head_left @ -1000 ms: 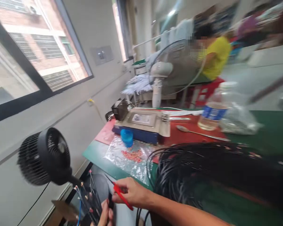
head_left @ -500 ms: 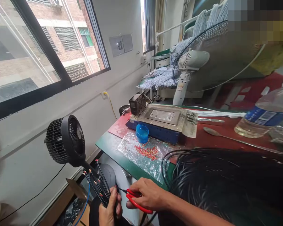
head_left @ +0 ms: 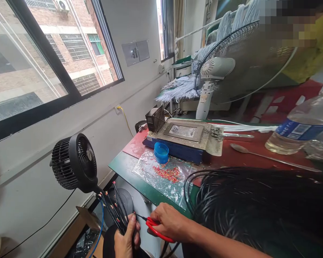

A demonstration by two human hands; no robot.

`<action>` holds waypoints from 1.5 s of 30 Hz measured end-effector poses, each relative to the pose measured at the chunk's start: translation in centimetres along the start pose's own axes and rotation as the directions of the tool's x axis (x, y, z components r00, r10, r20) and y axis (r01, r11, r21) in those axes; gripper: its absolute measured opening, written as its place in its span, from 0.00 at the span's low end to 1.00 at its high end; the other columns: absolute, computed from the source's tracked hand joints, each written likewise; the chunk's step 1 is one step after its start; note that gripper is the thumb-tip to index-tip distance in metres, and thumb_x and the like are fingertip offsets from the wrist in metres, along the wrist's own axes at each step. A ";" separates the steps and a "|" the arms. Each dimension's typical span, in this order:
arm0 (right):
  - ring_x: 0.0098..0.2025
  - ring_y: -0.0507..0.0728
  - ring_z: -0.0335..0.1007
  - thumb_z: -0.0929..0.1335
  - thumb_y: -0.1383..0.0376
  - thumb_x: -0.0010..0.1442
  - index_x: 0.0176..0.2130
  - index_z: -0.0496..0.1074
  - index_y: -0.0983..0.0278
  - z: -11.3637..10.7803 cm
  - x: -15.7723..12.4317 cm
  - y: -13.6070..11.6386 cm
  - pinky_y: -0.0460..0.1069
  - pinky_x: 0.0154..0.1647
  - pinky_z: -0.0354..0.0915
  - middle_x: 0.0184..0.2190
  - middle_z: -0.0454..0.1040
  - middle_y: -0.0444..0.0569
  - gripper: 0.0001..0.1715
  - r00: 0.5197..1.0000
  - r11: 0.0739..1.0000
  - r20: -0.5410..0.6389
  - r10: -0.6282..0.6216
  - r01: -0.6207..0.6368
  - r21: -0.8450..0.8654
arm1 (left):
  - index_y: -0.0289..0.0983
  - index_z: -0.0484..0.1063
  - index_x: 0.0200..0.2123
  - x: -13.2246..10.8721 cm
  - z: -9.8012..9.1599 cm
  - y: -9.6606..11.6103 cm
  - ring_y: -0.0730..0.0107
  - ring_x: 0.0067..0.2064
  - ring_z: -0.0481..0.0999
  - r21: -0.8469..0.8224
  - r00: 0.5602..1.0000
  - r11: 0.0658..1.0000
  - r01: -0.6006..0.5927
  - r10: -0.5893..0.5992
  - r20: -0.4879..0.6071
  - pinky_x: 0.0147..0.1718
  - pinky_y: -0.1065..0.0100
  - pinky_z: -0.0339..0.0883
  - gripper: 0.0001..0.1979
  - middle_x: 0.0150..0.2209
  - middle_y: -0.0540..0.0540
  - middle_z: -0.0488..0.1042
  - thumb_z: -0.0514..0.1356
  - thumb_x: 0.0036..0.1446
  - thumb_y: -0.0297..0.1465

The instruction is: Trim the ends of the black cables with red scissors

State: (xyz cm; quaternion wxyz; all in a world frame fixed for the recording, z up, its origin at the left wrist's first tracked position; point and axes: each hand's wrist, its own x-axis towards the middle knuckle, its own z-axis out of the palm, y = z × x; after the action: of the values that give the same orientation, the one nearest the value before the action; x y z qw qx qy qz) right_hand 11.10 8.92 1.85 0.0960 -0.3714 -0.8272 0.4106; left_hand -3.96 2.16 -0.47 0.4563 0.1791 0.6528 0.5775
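Note:
A bundle of black cables (head_left: 117, 208) is gripped in my left hand (head_left: 127, 234), its stripped ends fanning upward with small coloured wire tips. My right hand (head_left: 170, 221) is closed round red-handled cutters (head_left: 156, 229). Their dark, narrow jaws point left, close to a cable end at my left thumb and fingertips. Whether the jaws touch that wire I cannot tell. On the table, right of my hands, lies a large coil of black cable (head_left: 231, 204). Red and yellow wire scraps (head_left: 167, 174) are scattered on a clear plastic sheet (head_left: 144, 165).
A blue cup (head_left: 161, 153) stands before a blue-sided soldering pot (head_left: 174, 150) with a small fan (head_left: 155, 120) behind. A spoon (head_left: 274, 158) and a water bottle (head_left: 298, 129) are at right. A black fan (head_left: 75, 161) stands left, above a cardboard box (head_left: 67, 240).
My left hand and the cable bundle have shifted slightly right. The cutters' jaws have moved a little right too. The view has turned slightly.

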 end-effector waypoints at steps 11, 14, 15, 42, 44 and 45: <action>0.15 0.45 0.49 0.64 0.59 0.50 0.17 0.63 0.67 0.2 0.8 0.3 0.41 0.16 0.46 0.11 0.54 0.40 0.18 0.996 0.912 -0.009 0.094 -0.083 0.401 | 0.32 0.71 0.27 0.2 -0.7 -0.1 0.85 0.15 0.55 -0.149 0.991 0.988 0.043 -0.023 0.133 0.13 0.76 0.45 0.13 0.19 0.50 0.68 0.63 0.39 0.35; 0.12 0.45 0.50 0.65 0.52 0.51 0.20 0.66 0.67 0.3 0.8 0.6 0.41 0.13 0.47 0.10 0.56 0.39 0.22 0.997 0.760 0.058 0.048 -0.074 0.646 | 0.32 0.71 0.31 -0.3 -0.9 0.1 0.83 0.15 0.58 -0.202 0.982 0.975 0.092 -0.055 0.180 0.15 0.75 0.47 0.18 0.17 0.51 0.67 0.66 0.34 0.35; 0.12 0.45 0.49 0.65 0.50 0.50 0.21 0.66 0.68 0.4 0.7 0.6 0.41 0.12 0.46 0.10 0.56 0.38 0.23 0.997 0.708 0.072 0.023 -0.067 0.703 | 0.32 0.71 0.31 -0.6 -0.9 0.1 0.82 0.15 0.58 -0.185 0.979 0.978 0.100 -0.063 0.195 0.15 0.75 0.48 0.19 0.14 0.52 0.65 0.66 0.33 0.35; 0.12 0.43 0.50 0.68 0.50 0.48 0.22 0.67 0.70 -0.1 -0.2 0.2 0.40 0.11 0.46 0.12 0.59 0.38 0.23 0.955 0.582 0.239 -0.176 -0.095 0.808 | 0.32 0.66 0.17 -2.6 0.7 0.4 0.84 0.13 0.55 -0.106 0.938 0.969 0.221 -0.182 0.294 0.14 0.77 0.45 0.14 0.09 0.54 0.58 0.63 0.39 0.38; 0.13 0.43 0.50 0.68 0.50 0.48 0.22 0.67 0.70 -0.2 -0.2 0.1 0.40 0.11 0.46 0.12 0.59 0.38 0.24 0.955 0.580 0.237 -0.175 -0.095 0.809 | 0.32 0.66 0.16 -2.6 0.7 0.3 0.84 0.13 0.54 -0.110 0.933 0.968 0.225 -0.181 0.312 0.14 0.77 0.44 0.14 0.09 0.55 0.57 0.62 0.40 0.38; 0.12 0.43 0.50 0.68 0.50 0.48 0.22 0.67 0.70 -0.2 -0.2 0.1 0.40 0.11 0.46 0.12 0.59 0.38 0.24 0.960 0.568 0.233 -0.159 -0.104 0.816 | 0.33 0.66 0.16 -2.6 0.7 0.2 0.84 0.13 0.54 -0.108 0.933 0.970 0.218 -0.175 0.315 0.14 0.76 0.44 0.14 0.09 0.55 0.57 0.62 0.41 0.38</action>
State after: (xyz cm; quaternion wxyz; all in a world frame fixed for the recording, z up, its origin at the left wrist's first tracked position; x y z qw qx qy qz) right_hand 11.39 8.88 1.95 0.1459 -0.2091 -0.5518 0.7940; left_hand -2.10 0.66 0.82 0.6181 0.1667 0.5473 0.5391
